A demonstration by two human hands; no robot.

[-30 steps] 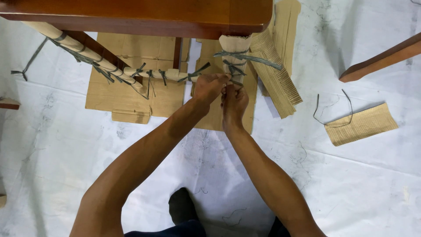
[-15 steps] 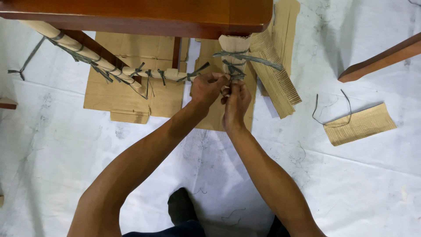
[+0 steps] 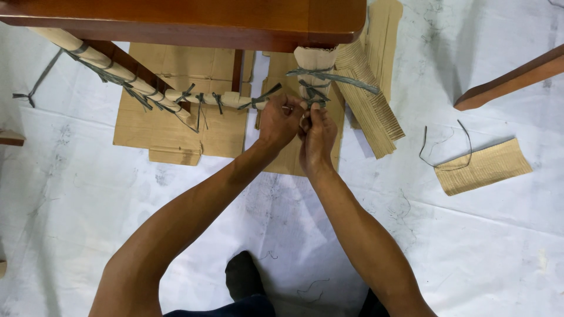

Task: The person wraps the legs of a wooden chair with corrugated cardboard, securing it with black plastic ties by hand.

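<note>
A person looks down at their own two bare arms, which reach from 6 o'clock up toward the centre. The left hand [image 3: 279,122] and right hand [image 3: 317,134] meet, touching, at a table leg [image 3: 316,73] wrapped in tan corrugated card. Both hands pinch a grey-green strap [image 3: 312,94] knotted round that leg, fingers closed on its ends (the fingertips themselves are partly hidden, so the exact hold is hard to make out). The leg sits just above centre, its long axis running from 12 to 6 o'clock, its top under the tabletop and its lower end at the hands. One loose strap tail points away toward 3 o'clock.

The dark brown tabletop [image 3: 194,20] spans the upper edge. A wrapped rail [image 3: 117,73], also in card and tied with several straps, slants from 10 o'clock down to the hands.

Flat card sheets [image 3: 176,126] lie on the white floor sheet [image 3: 487,246] beneath the table. A ribbed card strip [image 3: 370,103] leans just right of the leg, running toward 5 o'clock. At 3 o'clock lies a smaller card rectangle [image 3: 484,167] with a thin dark cord [image 3: 446,147] looped on its upper edge. A brown wooden bar [image 3: 511,79] enters at 2 o'clock.
</note>
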